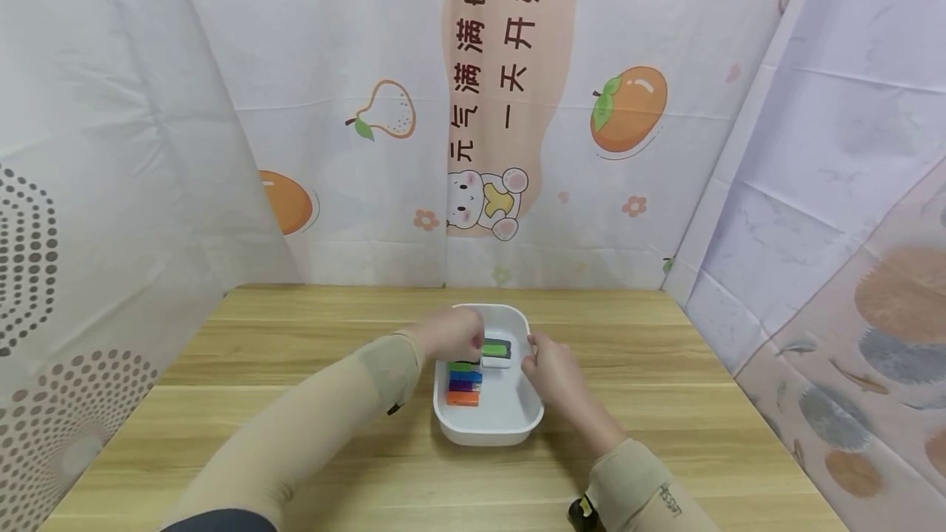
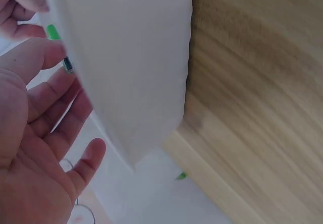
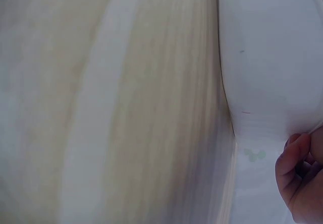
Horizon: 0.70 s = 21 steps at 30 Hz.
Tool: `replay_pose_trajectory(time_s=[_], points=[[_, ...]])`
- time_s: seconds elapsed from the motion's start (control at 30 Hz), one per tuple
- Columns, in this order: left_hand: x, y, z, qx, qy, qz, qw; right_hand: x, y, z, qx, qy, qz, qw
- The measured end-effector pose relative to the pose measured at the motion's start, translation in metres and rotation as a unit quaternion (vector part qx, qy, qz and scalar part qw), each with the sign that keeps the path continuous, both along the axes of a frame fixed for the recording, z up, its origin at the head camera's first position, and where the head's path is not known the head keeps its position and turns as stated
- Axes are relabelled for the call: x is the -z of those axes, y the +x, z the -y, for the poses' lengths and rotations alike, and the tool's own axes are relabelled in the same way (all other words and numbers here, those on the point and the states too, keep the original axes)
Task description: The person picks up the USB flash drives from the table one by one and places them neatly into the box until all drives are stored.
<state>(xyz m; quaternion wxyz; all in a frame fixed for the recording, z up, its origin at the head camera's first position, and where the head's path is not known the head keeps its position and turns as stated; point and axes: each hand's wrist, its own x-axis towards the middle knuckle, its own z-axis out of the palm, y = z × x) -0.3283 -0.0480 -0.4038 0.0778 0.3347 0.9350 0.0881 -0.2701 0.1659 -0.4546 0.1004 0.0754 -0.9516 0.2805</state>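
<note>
A white plastic basin (image 1: 488, 437) stands on the table, with several small coloured sticks inside. My left hand (image 1: 454, 335) reaches over its left side with curled fingers. In the left wrist view its thumb and fingers pinch a small green stick with a metal end (image 2: 68, 65), partly hidden behind the wall. An orange stick (image 1: 463, 398), a purple stick (image 1: 461, 386) and a blue stick (image 1: 466, 377) lie in a row beneath the left hand. Beside them lie a green-and-dark block (image 1: 496, 348) and a white piece (image 1: 496, 363). My right hand (image 1: 554, 368) grips the basin's right rim.
The wooden table (image 1: 332, 433) extends around the basin. A printed curtain (image 1: 340, 212) hangs behind its far edge, with more cloth at both sides. A black strap end (image 1: 584, 514) shows by the right sleeve (image 1: 643, 487).
</note>
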Motion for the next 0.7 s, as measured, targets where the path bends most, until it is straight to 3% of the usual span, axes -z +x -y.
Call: replay_pose_trajectory(time_s=[0.07, 0.27, 0.7], points=[[0.001, 0.001, -0.005, 0.006, -0.003, 0.002, 1.0000, 0.000, 0.000, 0.000, -0.001, 0.000, 0.000, 1.0000], [0.003, 0.000, -0.018, 0.037, -0.037, -0.041, 0.9978, -0.001, 0.001, 0.000, -0.002, -0.011, 0.007, 0.9999], [0.014, -0.003, -0.026, 0.026, -0.085, -0.035, 0.9954, -0.002, 0.000, 0.000, -0.001, -0.014, 0.017, 0.9998]])
